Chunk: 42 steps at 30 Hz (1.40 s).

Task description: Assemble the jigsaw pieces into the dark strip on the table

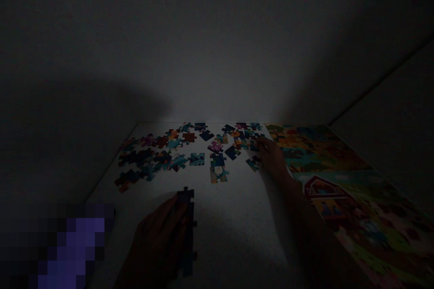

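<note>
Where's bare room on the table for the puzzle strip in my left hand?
Bare white tabletop lies below the loose jigsaw pieces, beside your left hand. It's crowded around your right hand, where pieces meet the printed barn picture.

**No readable text, numbers or signs**
Nothing can be made out in the dim light on the illustrated farm picture [352, 198] or the jigsaw pieces [176, 158] left of it.

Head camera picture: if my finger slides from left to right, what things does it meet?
Left hand → strip of joined dark puzzle pieces → right hand → printed picture with a red barn
</note>
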Motion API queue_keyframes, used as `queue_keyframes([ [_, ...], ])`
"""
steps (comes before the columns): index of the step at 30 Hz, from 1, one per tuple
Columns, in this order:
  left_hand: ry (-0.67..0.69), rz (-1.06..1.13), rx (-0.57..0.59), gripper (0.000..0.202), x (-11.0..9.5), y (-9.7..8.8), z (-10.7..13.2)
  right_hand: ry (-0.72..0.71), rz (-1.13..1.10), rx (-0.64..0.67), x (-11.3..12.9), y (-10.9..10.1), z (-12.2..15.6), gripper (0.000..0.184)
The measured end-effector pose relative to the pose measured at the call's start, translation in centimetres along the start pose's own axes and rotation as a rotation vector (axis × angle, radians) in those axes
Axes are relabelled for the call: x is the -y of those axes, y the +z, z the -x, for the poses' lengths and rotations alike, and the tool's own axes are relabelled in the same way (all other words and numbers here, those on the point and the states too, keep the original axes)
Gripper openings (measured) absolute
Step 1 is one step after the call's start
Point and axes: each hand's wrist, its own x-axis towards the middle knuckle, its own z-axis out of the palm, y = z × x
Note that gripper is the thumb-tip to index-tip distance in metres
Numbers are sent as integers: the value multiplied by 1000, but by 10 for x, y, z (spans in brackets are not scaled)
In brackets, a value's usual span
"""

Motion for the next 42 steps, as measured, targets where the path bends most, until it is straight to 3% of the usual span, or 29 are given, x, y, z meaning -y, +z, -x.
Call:
queue_keyframes([
  [6, -13, 46, 22, 46, 10, 7, -1, 36, -68, -50, -1, 0, -4, 31],
  [13, 79, 17, -88, 43, 12, -1, -8, 52, -151, -3, -3, -3, -3, 28],
  [18, 1, -26, -24, 40, 3, -12, -37, -66, -38, 127, 15, -2, 3, 26],
  [22, -24, -17, 27, 40, 7, -7, -54, -245, 19, 257, 31, 0, 9, 29],
  [26, -35, -20, -9, 42, 13, 6, -52, -375, 32, 344, 38, 1, 13, 36],
  [30, -37, -21, -10, 41, 15, 12, -45, -400, 106, 386, 41, 2, 16, 41],
  [36, -41, 11, -16, 41, 14, 11, -44, -368, 166, 368, 42, 0, 19, 27],
  [42, -54, 22, -28, 43, 15, 13, -43, -325, 86, 445, 35, -4, 17, 13],
])
